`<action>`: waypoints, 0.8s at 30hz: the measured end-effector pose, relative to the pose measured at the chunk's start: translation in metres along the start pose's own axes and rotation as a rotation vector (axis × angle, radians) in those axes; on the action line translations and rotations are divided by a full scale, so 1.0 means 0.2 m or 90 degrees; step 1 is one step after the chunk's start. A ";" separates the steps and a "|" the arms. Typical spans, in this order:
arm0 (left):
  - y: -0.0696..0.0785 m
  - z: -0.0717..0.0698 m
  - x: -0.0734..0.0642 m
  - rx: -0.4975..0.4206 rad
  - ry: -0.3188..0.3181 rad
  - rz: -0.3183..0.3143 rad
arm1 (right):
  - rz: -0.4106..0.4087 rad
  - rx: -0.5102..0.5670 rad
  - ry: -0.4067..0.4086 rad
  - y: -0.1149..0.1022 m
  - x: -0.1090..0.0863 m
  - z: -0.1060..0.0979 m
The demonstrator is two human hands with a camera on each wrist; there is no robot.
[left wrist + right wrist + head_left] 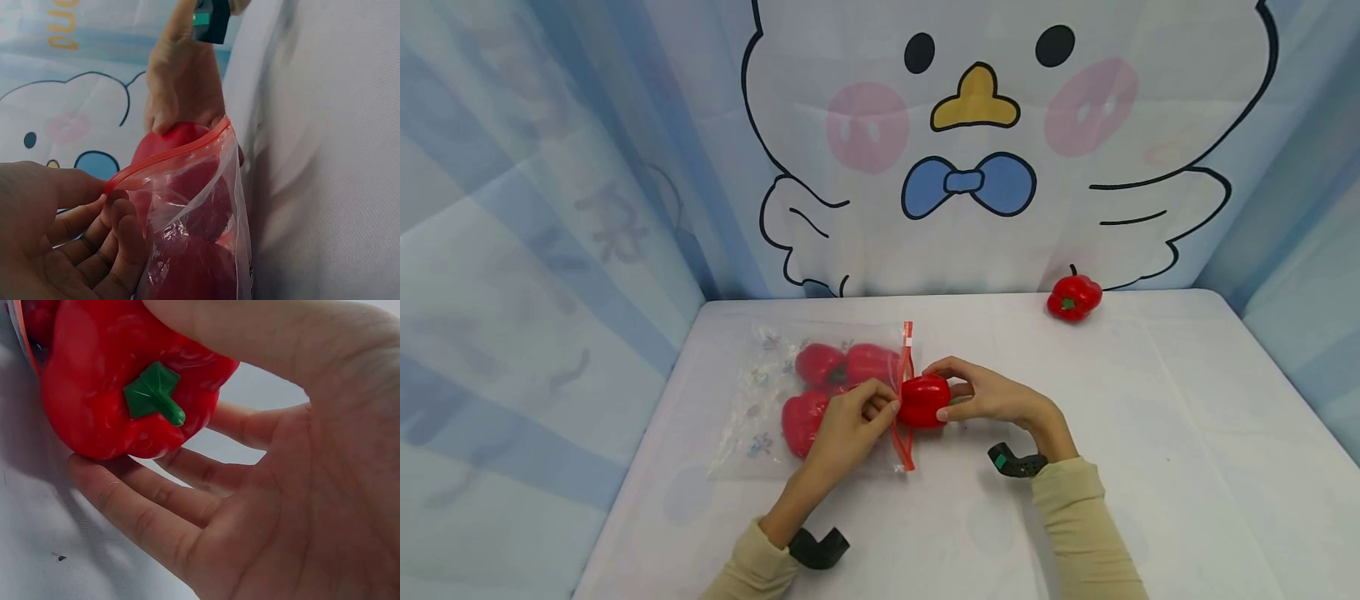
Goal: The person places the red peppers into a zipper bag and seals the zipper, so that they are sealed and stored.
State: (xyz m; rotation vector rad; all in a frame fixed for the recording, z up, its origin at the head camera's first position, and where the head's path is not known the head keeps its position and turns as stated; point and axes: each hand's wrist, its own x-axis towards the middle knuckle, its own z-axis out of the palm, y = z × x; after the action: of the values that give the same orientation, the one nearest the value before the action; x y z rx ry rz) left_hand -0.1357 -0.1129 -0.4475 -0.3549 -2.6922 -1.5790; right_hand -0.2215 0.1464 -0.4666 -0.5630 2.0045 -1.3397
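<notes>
A clear zip bag (741, 442) with a red zip edge lies on the table, several red bell peppers (805, 421) inside it. My left hand (853, 417) pinches the red zip edge (169, 153) between thumb and fingers, holding the mouth apart. In my right hand (996, 396) is another red bell pepper (925, 402), gripped between thumb and fingers right at the bag's mouth. The right wrist view shows this pepper's green stem (156, 397) facing my palm, while its other end overlaps the bag opening.
One more red bell pepper (1075, 297) stands near the table's back right edge. The white-covered table (1210, 467) meets a cartoon-printed curtain (970, 250) at the back, with blue curtains at the sides. Each wrist wears a black camera mount (1017, 461).
</notes>
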 end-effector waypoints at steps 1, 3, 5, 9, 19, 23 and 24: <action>0.00 0.00 0.00 -0.001 0.001 0.000 | 0.002 -0.002 -0.001 0.00 0.00 0.00; 0.00 0.00 0.00 -0.001 0.002 0.001 | 0.008 -0.005 -0.005 0.00 0.00 0.00; 0.00 0.00 0.00 -0.003 0.002 0.003 | 0.012 -0.005 -0.010 0.00 0.00 0.00; 0.00 0.00 0.00 -0.007 0.004 0.001 | 0.008 -0.005 -0.020 0.00 0.00 0.00; 0.00 0.01 -0.01 -0.014 -0.003 0.001 | -0.041 -0.014 -0.028 -0.02 0.02 0.04; 0.00 0.01 -0.02 -0.017 -0.005 0.002 | -0.060 -0.020 -0.024 -0.03 0.04 0.06; 0.01 0.01 -0.02 -0.016 -0.004 0.002 | -0.061 -0.023 -0.022 -0.03 0.04 0.06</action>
State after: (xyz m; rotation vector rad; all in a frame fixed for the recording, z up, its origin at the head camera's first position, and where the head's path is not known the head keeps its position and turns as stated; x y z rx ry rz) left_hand -0.1321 -0.1116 -0.4478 -0.3660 -2.6768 -1.6160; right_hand -0.2177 0.1302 -0.4660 -0.7012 1.9992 -1.3435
